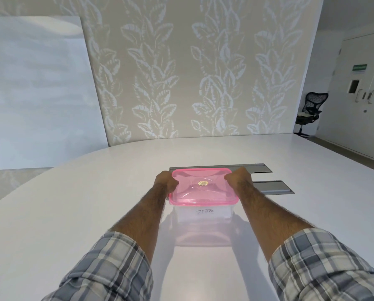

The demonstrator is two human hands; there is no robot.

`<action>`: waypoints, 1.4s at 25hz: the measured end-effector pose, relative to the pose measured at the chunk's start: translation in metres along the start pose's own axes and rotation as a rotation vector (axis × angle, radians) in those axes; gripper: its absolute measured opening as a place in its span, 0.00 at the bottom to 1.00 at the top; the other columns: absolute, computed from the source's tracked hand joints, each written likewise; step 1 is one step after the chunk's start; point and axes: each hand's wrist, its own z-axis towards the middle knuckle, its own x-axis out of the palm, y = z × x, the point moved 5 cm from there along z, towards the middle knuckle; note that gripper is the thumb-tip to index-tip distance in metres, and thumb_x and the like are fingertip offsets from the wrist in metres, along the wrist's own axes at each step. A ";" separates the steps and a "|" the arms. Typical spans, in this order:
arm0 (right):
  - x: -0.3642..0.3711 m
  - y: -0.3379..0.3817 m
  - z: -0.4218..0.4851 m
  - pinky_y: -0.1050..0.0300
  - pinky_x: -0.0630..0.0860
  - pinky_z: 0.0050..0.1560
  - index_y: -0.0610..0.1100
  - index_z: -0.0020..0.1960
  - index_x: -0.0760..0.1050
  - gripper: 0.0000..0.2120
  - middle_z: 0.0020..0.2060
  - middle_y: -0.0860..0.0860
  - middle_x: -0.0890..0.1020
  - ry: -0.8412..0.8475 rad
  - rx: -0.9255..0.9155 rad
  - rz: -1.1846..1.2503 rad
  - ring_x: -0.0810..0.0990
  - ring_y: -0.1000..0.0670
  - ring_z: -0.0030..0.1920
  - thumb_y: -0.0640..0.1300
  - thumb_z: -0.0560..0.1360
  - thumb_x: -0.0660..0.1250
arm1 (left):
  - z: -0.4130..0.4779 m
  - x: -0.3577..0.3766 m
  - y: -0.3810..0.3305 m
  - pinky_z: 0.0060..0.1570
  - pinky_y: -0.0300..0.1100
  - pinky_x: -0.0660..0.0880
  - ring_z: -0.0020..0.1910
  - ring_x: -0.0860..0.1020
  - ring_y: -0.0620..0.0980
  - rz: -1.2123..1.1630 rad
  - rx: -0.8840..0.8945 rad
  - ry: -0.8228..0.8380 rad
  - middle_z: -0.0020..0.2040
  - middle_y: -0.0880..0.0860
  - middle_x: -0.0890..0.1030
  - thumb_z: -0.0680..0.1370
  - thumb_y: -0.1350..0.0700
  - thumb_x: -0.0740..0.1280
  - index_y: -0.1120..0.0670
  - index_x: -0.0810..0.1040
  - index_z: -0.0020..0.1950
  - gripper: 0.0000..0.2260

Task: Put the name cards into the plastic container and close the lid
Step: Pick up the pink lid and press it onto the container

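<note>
A clear plastic container (203, 216) stands on the white table, with a pink translucent lid (203, 190) lying flat on top of it. Through its front wall a white name card (205, 211) with handwritten letters shows. My left hand (165, 181) grips the lid's left edge, thumb on top. My right hand (239, 178) grips the lid's right edge the same way. A small gold sticker sits in the lid's middle.
Grey metal cable hatches (270, 186) are set into the white table (94, 192) just behind and to the right of the container. A leaf-patterned wall stands beyond the table. A black office chair (310, 111) and white doors are at the far right.
</note>
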 end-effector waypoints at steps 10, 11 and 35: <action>0.022 -0.016 0.017 0.56 0.77 0.48 0.40 0.50 0.80 0.10 0.50 0.42 0.85 0.077 0.002 -0.061 0.83 0.41 0.52 0.41 0.70 0.70 | 0.004 0.021 0.015 0.49 0.58 0.82 0.53 0.82 0.63 0.054 -0.062 0.025 0.59 0.60 0.78 0.78 0.61 0.68 0.63 0.75 0.65 0.16; 0.023 -0.017 0.019 0.56 0.76 0.48 0.40 0.51 0.80 0.11 0.50 0.42 0.85 0.083 0.003 -0.062 0.83 0.41 0.52 0.41 0.70 0.70 | 0.006 0.022 0.017 0.49 0.57 0.82 0.53 0.82 0.62 0.064 -0.065 0.030 0.59 0.60 0.79 0.78 0.61 0.68 0.62 0.75 0.64 0.16; 0.052 -0.033 0.054 0.55 0.74 0.44 0.39 0.51 0.79 0.14 0.51 0.42 0.84 0.116 0.002 -0.118 0.82 0.39 0.53 0.50 0.73 0.71 | 0.048 0.052 0.027 0.56 0.47 0.74 0.60 0.77 0.58 0.328 0.007 0.040 0.64 0.58 0.77 0.81 0.51 0.59 0.58 0.73 0.66 0.17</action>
